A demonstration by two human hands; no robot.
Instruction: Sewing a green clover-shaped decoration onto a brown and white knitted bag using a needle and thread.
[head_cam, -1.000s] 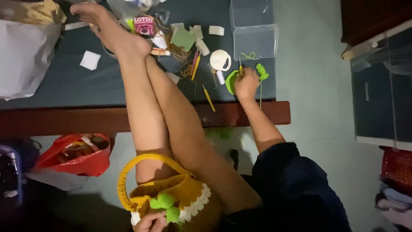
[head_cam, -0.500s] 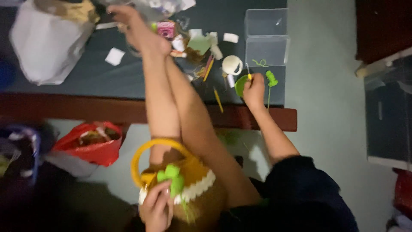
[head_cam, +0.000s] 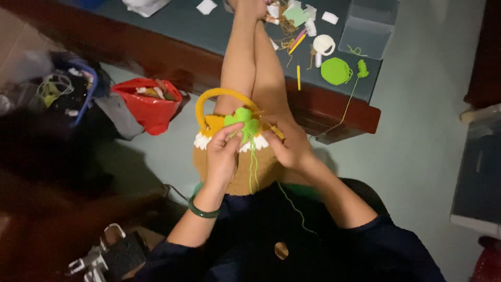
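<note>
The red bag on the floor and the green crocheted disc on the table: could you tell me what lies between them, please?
In the head view, the person's bare legs cross the stretch between the red bag and the green disc, with a yellow stick beside the disc.

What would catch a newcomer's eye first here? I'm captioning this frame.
Both hands, left hand and right hand, hold a brown crocheted basket with a yellow handle and a green clover piece on the lap. A round green crochet disc lies on the dark table beyond.
</note>
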